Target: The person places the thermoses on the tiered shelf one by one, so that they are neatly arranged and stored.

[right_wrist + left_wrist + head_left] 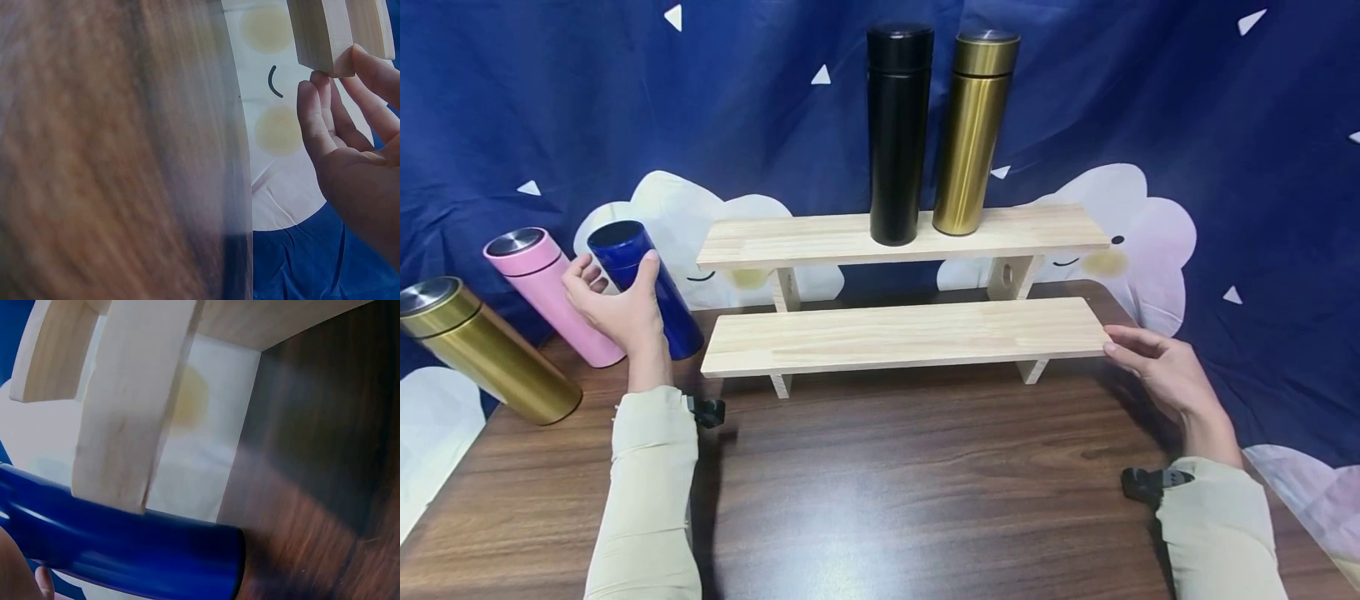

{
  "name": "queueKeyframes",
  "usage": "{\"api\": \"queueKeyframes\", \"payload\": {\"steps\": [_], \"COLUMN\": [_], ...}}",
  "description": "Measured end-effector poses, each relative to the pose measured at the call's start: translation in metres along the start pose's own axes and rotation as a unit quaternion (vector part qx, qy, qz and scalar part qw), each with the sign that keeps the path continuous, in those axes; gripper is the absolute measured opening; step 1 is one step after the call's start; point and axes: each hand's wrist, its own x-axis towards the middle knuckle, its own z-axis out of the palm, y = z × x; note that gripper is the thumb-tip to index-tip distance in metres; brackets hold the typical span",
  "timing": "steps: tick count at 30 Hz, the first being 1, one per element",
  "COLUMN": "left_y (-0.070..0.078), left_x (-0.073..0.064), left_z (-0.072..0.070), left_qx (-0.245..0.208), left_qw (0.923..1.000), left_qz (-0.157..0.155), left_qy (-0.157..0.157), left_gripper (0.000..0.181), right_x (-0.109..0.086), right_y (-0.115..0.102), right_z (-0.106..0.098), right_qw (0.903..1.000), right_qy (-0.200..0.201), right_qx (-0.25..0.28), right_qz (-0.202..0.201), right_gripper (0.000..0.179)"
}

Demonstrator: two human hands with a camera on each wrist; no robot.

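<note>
At the left, a dark blue thermos bottle [674,312] stands on the table beside the wooden shelf. My left hand [621,308] is cupped loosely in front of it, thumb raised over its right side and fingers towards its left. Whether the fingers touch it is unclear; the left wrist view shows the blue bottle [137,550] with only part of the hand [15,575]. With thumb and fingers, my right hand [1172,375] pinches the right end of the two-tier shelf's lower board [902,333]. The right wrist view shows that hand [356,162] at the board end [334,44].
A pink bottle [561,304] and a gold bottle [497,358] stand left of the blue one. On the upper board [790,237] are a black bottle [897,150] and another gold bottle [970,150]. Behind the brown table [880,483] hangs a blue curtain [737,100].
</note>
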Motion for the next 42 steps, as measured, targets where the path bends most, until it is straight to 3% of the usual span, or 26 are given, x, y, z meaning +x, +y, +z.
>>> {"api": "queueKeyframes", "payload": {"steps": [8, 18, 34, 42], "left_y": [-0.022, -0.014, -0.03, -0.035], "left_x": [0.02, 0.021, 0.029, 0.029], "left_z": [0.003, 0.003, 0.002, 0.001], "left_qx": [0.03, 0.018, -0.029, -0.028], "left_qw": [0.9984, 0.9964, 0.9958, 0.997], "left_qz": [-0.036, -0.057, -0.06, -0.044], "left_qy": [-0.032, -0.06, -0.063, -0.057], "left_gripper": [0.076, 0.068, 0.067, 0.067], "right_x": [-0.001, -0.002, 0.001, -0.001], "right_y": [0.0, 0.001, -0.001, 0.001], "right_z": [0.001, 0.002, -0.001, 0.001], "right_qw": [0.9998, 0.9998, 0.9999, 0.9999], "right_qy": [-0.007, -0.004, 0.005, 0.009], "right_qx": [0.018, 0.021, -0.01, -0.005], "right_qz": [-0.004, -0.003, 0.005, 0.006], "right_gripper": [0.027, 0.028, 0.037, 0.037]}}
